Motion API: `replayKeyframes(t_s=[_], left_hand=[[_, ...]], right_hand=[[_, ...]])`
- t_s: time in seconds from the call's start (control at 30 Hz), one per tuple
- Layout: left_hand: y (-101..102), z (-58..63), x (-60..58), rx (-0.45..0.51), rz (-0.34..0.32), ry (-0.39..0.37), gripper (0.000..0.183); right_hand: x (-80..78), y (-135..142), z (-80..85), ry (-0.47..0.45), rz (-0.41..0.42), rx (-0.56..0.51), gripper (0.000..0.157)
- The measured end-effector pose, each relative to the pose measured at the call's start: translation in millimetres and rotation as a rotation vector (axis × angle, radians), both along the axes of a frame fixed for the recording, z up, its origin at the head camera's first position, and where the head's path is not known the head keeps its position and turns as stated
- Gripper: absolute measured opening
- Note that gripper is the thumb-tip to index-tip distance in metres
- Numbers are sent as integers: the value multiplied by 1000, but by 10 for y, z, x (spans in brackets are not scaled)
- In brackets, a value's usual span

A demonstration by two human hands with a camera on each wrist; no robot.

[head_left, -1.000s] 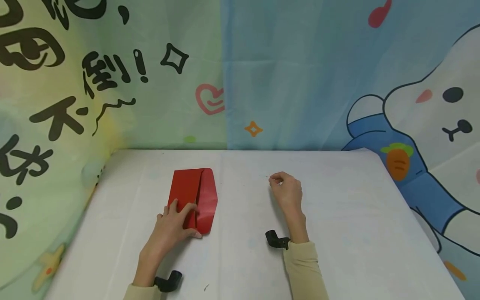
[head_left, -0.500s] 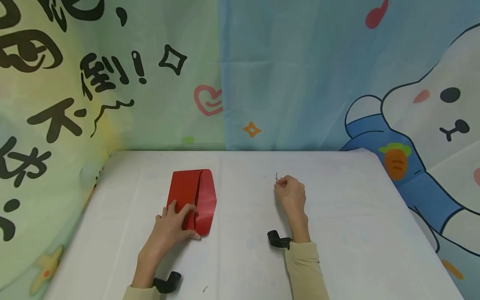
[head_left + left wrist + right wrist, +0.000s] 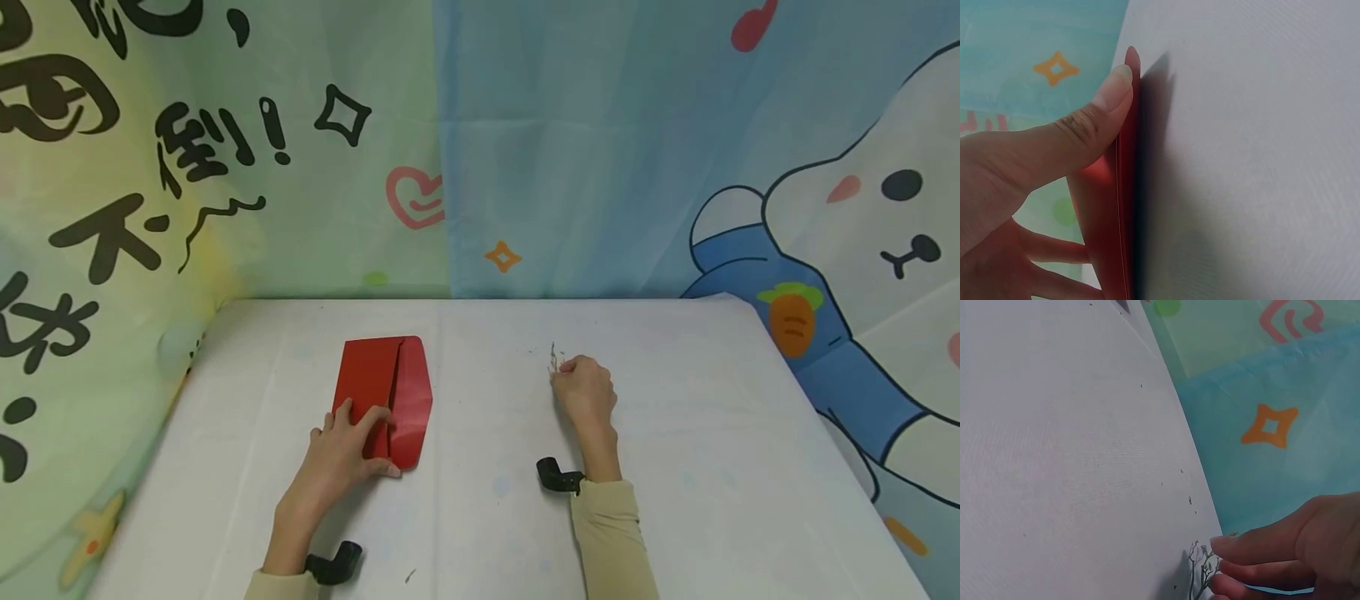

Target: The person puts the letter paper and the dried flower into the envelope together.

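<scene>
Plainly spread, the left hand (image 3: 337, 454) rests on the red envelope (image 3: 367, 367), which lies on the left part of the white desk (image 3: 480, 508), flap (image 3: 415, 400) folded out rightward. Well apart, the right hand (image 3: 585, 396) pinches a thin, branching sprig (image 3: 1202, 570), its exact contact partly hidden.

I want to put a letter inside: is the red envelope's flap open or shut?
Open. In the head view, the flap spreads out at the right side of the red envelope, not folded over its body.
</scene>
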State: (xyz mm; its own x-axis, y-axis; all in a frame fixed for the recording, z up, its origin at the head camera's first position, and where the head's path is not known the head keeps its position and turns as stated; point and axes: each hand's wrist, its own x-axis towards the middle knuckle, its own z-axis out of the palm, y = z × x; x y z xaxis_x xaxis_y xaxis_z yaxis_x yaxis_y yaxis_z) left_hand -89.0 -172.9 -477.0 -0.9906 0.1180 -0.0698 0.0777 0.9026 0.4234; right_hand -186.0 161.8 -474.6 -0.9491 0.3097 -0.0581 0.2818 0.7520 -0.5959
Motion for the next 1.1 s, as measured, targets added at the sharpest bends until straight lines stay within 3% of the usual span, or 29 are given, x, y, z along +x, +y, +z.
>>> replayKeyframes(t_s=[0.57, 0.9, 1.1], left_hand=[[-37, -9, -13, -5, 4, 2, 68], [-42, -10, 0, -17, 3, 4, 69], [-23, -17, -10, 0, -1, -4, 68]], right_hand=[[-40, -43, -28, -48, 20, 4, 30], [-45, -44, -68, -57, 34, -2, 27], [-9, 15, -80, -15, 27, -27, 27]])
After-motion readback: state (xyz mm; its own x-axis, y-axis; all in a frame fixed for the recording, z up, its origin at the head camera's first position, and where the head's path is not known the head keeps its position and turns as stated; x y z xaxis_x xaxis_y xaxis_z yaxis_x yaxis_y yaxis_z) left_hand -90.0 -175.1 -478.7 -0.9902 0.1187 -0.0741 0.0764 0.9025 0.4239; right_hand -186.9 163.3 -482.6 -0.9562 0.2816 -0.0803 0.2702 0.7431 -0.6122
